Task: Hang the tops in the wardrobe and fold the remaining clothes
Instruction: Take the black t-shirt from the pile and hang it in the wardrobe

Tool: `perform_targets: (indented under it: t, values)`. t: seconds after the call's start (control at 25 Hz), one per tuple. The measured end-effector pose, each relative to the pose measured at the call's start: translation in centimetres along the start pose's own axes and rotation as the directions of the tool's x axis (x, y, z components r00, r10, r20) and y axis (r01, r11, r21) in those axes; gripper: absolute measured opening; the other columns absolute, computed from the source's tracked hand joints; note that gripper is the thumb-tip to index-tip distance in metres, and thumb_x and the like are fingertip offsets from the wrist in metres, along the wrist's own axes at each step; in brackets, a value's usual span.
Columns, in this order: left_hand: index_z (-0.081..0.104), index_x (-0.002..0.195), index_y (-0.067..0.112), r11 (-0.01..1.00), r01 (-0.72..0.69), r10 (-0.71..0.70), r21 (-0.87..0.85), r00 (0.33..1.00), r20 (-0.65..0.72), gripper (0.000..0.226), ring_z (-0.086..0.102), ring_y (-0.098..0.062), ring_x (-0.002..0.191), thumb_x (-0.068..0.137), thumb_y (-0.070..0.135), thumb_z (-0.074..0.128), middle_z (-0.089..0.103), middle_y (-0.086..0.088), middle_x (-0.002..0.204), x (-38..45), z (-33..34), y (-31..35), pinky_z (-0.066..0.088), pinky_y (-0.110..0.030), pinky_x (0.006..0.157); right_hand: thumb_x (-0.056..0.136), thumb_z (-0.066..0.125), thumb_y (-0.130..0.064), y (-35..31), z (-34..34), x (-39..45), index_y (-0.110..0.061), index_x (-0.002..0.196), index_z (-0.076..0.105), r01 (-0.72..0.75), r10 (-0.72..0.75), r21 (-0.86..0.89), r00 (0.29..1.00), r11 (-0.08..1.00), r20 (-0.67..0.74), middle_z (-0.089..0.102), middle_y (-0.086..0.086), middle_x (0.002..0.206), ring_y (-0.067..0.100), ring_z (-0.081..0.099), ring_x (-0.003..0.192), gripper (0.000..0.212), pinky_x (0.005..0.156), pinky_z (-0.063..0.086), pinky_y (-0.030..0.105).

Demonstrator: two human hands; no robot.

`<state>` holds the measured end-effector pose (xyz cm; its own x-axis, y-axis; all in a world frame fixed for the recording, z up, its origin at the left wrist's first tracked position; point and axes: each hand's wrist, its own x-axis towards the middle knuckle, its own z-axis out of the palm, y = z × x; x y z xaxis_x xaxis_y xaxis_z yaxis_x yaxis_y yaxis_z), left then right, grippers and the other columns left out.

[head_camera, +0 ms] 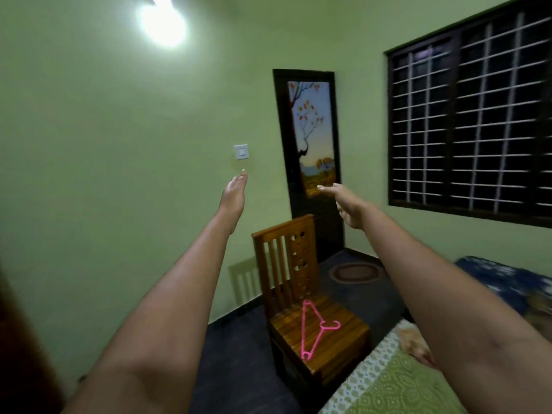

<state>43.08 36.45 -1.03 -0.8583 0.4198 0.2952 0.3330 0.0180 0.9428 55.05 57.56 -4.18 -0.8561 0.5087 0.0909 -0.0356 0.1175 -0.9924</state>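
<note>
Pink plastic hanger (pixel 313 328) lies on the wooden chair (pixel 316 321) seat, near centre; light, stiff and best taken by its hook, while left hand (pixel 234 192) and right hand (pixel 348 201) reach out empty, fingers straight.

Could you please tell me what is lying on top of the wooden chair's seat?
A pink hanger lies flat on the wooden chair seat, untouched; nothing else shows there. Under the seat is dark and unreadable.
</note>
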Motion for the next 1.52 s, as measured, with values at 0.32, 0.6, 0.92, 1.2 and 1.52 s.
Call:
perform_targets:
  t: [0.32,0.6,0.92,1.2,1.52]
  values:
    - [0.023,0.15,0.016,0.991,-0.002,0.063,-0.132,0.884,0.464,0.061,0.034,-0.023,0.139,0.1,0.049,0.033,0.034,-0.006,0.152,6.4,20.4,-3.3,0.023,-0.037,0.114,0.092,0.056,-0.042,3.6,-16.3,-1.8,-0.014,0.152,0.016,-0.131,0.105,-0.021,0.87,0.991,-0.481,0.011,0.006,0.159,0.025,0.009,0.146,0.077,0.118,0.01,0.043]
    - [0.025,0.15,0.019,0.977,-0.048,0.173,-0.208,0.751,0.638,0.061,0.03,-0.021,0.141,0.099,0.053,0.03,0.031,-0.003,0.154,12.0,36.2,-1.9,0.022,-0.04,0.114,0.093,0.054,-0.043,3.4,-30.3,-0.3,-0.015,0.151,0.019,-0.167,0.085,-0.059,0.735,0.984,-0.673,0.01,0.006,0.159,0.027,0.008,0.147,0.073,0.117,0.011,0.044]
    - [0.025,0.15,0.018,0.991,0.135,-0.074,-0.025,0.675,0.734,0.069,0.03,-0.024,0.14,0.096,0.06,0.031,0.029,-0.004,0.154,16.4,52.1,-12.9,0.022,-0.042,0.116,0.095,0.052,-0.041,15.6,-39.1,4.0,-0.011,0.149,0.022,-0.43,0.345,0.056,0.633,0.901,-0.693,0.014,0.008,0.159,0.028,0.014,0.145,0.069,0.115,0.017,0.042]
    - [0.026,0.15,0.019,0.914,0.273,-0.4,0.3,0.48,0.781,0.069,0.03,-0.026,0.141,0.095,0.06,0.033,0.026,-0.003,0.156,12.6,61.7,-31.1,0.026,-0.043,0.114,0.093,0.055,-0.043,36.1,-42.6,3.0,-0.009,0.144,0.037,-0.662,0.677,0.321,0.391,0.678,-0.623,0.027,0.01,0.154,0.032,0.026,0.14,0.064,0.109,0.026,0.047]
    - [0.034,0.147,0.019,0.766,0.285,-0.643,0.576,0.317,0.698,0.072,0.043,-0.031,0.131,0.092,0.065,0.034,0.037,-0.009,0.15,7.4,66.8,-47.6,0.035,-0.042,0.109,0.087,0.065,-0.041,56.6,-42.7,2.8,-0.011,0.098,0.053,-0.788,0.844,0.435,0.19,0.436,-0.501,0.053,0.012,0.101,0.024,0.054,0.092,0.034,0.1,0.043,0.045]
